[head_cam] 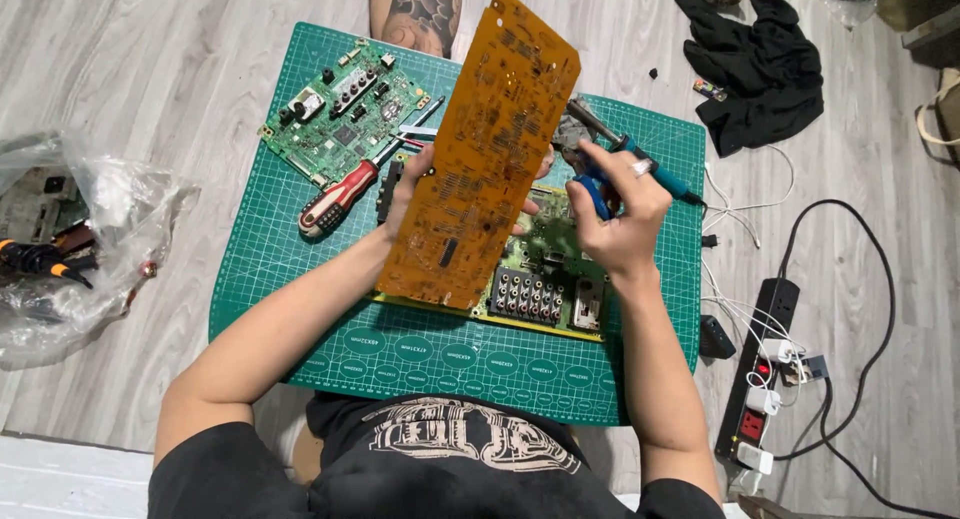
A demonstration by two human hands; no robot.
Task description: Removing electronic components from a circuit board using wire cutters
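My left hand [405, 184] holds a long orange circuit board [480, 149] upright and tilted over the green cutting mat [300, 269]; most of the hand is hidden behind the board. My right hand [620, 214] grips blue-handled pliers [595, 194] at the board's right edge. A teal-handled soldering iron [650, 169] lies just behind that hand. Under the orange board, a green circuit board with rows of round sockets [545, 279] rests on the mat.
Another green circuit board [345, 109] and a red-and-white screwdriver [338, 199] lie at the mat's upper left. A clear plastic bag of tools [70, 239] sits left. A power strip with plugs [760, 379], cables and black cloth [755, 64] are right. A tattooed leg [420, 14] is beyond the mat.
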